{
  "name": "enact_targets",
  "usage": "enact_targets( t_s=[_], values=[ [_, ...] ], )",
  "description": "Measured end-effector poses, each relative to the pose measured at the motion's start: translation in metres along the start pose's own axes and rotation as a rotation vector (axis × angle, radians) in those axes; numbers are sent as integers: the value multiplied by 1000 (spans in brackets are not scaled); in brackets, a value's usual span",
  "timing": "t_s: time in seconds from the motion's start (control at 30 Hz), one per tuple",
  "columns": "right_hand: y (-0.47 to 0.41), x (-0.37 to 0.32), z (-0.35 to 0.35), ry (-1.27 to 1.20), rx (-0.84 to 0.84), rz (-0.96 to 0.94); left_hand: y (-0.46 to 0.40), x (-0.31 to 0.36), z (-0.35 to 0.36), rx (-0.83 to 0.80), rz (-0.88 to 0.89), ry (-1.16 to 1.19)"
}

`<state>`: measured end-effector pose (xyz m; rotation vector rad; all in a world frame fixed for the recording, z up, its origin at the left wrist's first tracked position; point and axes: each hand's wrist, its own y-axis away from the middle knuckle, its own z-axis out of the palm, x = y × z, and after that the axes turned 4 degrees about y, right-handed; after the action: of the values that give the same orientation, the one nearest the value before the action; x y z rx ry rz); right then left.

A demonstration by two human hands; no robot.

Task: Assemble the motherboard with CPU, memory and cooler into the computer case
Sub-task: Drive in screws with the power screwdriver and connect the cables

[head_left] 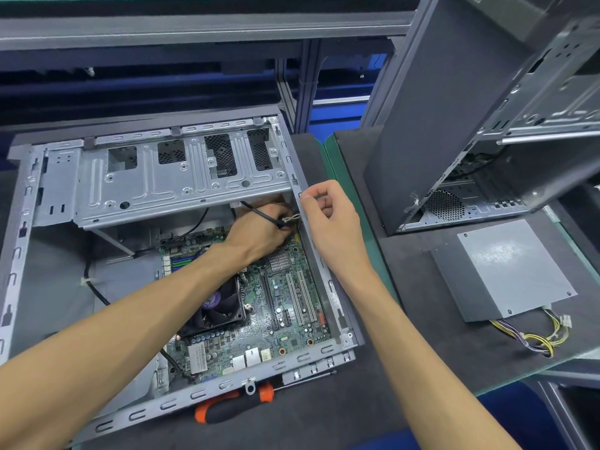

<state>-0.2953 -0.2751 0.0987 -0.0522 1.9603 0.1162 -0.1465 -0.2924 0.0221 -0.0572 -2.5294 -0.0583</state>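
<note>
Head view, looking down into an open computer case (42, 203) lying on its side on a dark counter (373, 401). Motherboard (285, 306) seated flat on the case floor toward the right wall, cooler (216, 308) with its black fan mounted on it, near the board's left half. Memory slots visible as coloured strips just left of the left forearm; whether filled, cannot tell. Left hand (259, 230) reaching deep under the drive cage (181, 177), fingers (285, 222) curled closed around a black cable (256, 212) and a small pale tie at the board's far right corner. Right hand (331, 222) resting on top of the case's right wall, fingers (313, 198) loosely curled with thumb and forefinger pinched together; anything held between them too small to make out. Orange-and-black screwdriver (235, 405) lying on the counter just in front of the case, touching its near rim. Second case (487, 131) standing upright at right, well apart, with a grey power supply (506, 271) flat before it, coloured wires trailing from its near end.
</note>
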Motion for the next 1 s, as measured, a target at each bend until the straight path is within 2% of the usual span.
enact_targets(
  t_s=[0.4, 0.6, 0.83, 1.0],
  values=[
    [0, 1, 0, -5, -1, 4, 1, 0, -2, -31, -21, 36],
    [0, 2, -1, 9, -19, 9, 0, -1, -3, -66, -99, 123],
    [-5, 3, -1, -39, -144, 133, -1, -5, -3, -79, -156, 201],
    [-7, 3, 0, -58, -148, 149, -3, -7, -4, -71, -139, 238]
  ],
)
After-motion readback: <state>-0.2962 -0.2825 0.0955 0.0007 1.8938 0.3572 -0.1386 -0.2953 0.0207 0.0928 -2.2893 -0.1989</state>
